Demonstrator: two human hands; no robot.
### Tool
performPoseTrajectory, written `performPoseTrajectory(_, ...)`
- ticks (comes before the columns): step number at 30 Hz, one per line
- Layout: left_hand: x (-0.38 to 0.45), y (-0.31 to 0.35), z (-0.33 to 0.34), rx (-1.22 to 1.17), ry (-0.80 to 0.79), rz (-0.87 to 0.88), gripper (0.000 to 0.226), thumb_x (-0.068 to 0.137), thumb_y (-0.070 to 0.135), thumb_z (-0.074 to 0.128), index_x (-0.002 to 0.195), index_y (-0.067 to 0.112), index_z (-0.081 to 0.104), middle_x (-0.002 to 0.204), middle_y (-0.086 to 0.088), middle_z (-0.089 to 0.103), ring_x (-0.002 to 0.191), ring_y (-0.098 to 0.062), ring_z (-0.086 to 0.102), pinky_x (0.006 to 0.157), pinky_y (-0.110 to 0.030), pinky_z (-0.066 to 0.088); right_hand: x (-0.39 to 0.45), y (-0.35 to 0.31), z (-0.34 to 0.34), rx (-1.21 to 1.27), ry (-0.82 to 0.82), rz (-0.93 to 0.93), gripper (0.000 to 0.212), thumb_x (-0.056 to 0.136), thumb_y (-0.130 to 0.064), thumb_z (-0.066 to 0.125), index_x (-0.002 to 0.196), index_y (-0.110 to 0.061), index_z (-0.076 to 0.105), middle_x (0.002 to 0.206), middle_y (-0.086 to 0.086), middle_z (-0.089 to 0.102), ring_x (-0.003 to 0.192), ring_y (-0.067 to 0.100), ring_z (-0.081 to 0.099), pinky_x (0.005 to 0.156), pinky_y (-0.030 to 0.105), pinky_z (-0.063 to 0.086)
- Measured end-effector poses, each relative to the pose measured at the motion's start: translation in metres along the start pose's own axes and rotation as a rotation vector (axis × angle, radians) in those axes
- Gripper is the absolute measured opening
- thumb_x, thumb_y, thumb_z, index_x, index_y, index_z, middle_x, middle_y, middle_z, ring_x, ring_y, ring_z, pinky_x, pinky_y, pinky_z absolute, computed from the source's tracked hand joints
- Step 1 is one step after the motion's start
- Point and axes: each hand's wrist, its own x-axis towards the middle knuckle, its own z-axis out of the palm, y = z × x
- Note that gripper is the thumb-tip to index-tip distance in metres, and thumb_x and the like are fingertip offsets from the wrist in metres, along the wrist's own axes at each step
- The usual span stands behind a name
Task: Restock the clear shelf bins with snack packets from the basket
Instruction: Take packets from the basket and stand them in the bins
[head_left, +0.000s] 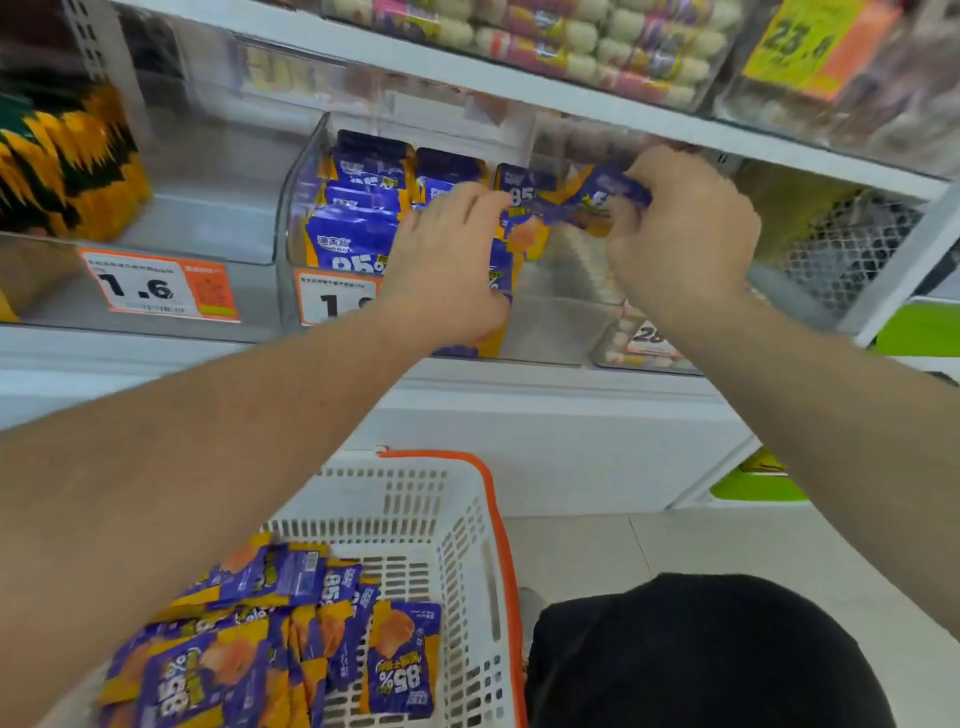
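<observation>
White shop shelving (519, 83) fills the background, with clear bins ranged along the middle shelf above a pale tiled floor. Both arms reach up into the clear shelf bin (306, 171) at the centre, which already holds upright blue-and-orange snack packets (363, 208) packed toward its left wall, a price label (332, 299) on its front edge. The left hand (447, 265) lies over the packets at the bin's front, fingers bent onto them; whether it actually grasps one cannot be told. The right hand (680, 228), up by the bin's right side just under the shelf above, pinches a blue packet (608, 195) between curled fingers and thumb. Below, a white basket (467, 519) with an orange rim stands on the floor, more of the same packets (260, 649) heaped toward its left side.
</observation>
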Motion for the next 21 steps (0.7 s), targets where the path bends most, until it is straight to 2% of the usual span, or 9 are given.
performPoseTrajectory(3,0.021,-0.01,0.003,0.177,-0.198,0.013,0.103,0.059,0.041,0.075,0.147,0.017,0.029,0.148,-0.005,0.035,0.137,-0.026,0.035,0.116,-0.047,0.021,0.012,0.006,0.031,-0.024,-0.045,-0.041,0.022,0.095,-0.026,0.051,0.111,-0.018,0.063,0.115,0.012,0.063,0.107,0.037,0.057,0.078,0.041,0.041)
performPoseTrajectory(6,0.037,-0.018,0.014,0.279,-0.335,-0.003,0.121,0.052,0.054,0.076,0.151,0.016,0.017,0.152,-0.007,0.031,0.141,-0.027,0.03,0.12,-0.052,0.011,0.031,0.005,0.066,-0.037,-0.093,-0.052,0.021,0.095,-0.025,0.05,0.11,-0.016,0.062,0.113,0.014,0.063,0.106,0.039,0.057,0.075,0.04,0.041)
performPoseTrajectory(9,0.051,-0.023,0.024,0.327,-0.415,-0.035,0.132,0.052,0.067,0.074,0.154,0.017,0.008,0.157,-0.011,0.023,0.145,-0.03,0.023,0.119,-0.056,0.01,0.055,0.004,0.098,-0.053,-0.118,-0.072,0.02,0.092,-0.017,0.052,0.11,-0.015,0.062,0.112,0.015,0.063,0.104,0.039,0.058,0.071,0.037,0.038)
performPoseTrajectory(12,0.062,-0.028,0.029,0.34,-0.526,-0.087,0.139,0.049,0.073,0.076,0.156,0.022,0.002,0.162,-0.011,0.007,0.149,-0.032,0.01,0.118,-0.06,0.011,0.08,0.005,0.125,-0.072,-0.152,-0.097,0.025,0.086,-0.01,0.056,0.11,-0.016,0.062,0.113,0.015,0.063,0.105,0.038,0.059,0.075,0.038,0.041)
performPoseTrajectory(14,0.067,-0.03,0.031,0.325,-0.584,-0.106,0.141,0.047,0.072,0.077,0.156,0.024,0.002,0.163,-0.009,0.003,0.15,-0.032,0.007,0.117,-0.062,0.011,0.092,0.005,0.142,-0.102,-0.19,-0.104,0.027,0.086,-0.011,0.058,0.112,-0.015,0.061,0.116,0.016,0.062,0.107,0.038,0.06,0.079,0.038,0.043)
performPoseTrajectory(16,0.071,-0.032,0.034,0.327,-0.604,-0.117,0.139,0.046,0.07,0.078,0.155,0.024,0.005,0.162,-0.009,0.011,0.149,-0.032,0.013,0.115,-0.063,0.014,0.103,0.004,0.159,-0.125,-0.219,-0.11,0.028,0.086,-0.011,0.06,0.114,-0.014,0.061,0.117,0.018,0.062,0.108,0.039,0.06,0.082,0.04,0.047)
performPoseTrajectory(19,0.072,-0.033,0.038,0.333,-0.6,-0.122,0.128,0.043,0.064,0.078,0.149,0.022,0.019,0.153,-0.008,0.032,0.139,-0.033,0.033,0.108,-0.06,0.026,0.116,-0.003,0.178,-0.131,-0.271,-0.133,0.031,0.085,-0.006,0.058,0.115,-0.015,0.063,0.116,0.019,0.064,0.11,0.039,0.061,0.086,0.042,0.05)
performPoseTrajectory(21,0.072,-0.032,0.041,0.338,-0.594,-0.125,0.123,0.043,0.06,0.078,0.146,0.022,0.024,0.148,-0.007,0.037,0.135,-0.033,0.037,0.106,-0.059,0.028,0.125,-0.005,0.19,-0.151,-0.305,-0.149,0.031,0.086,-0.005,0.055,0.114,-0.014,0.064,0.115,0.019,0.065,0.108,0.038,0.062,0.087,0.042,0.05)
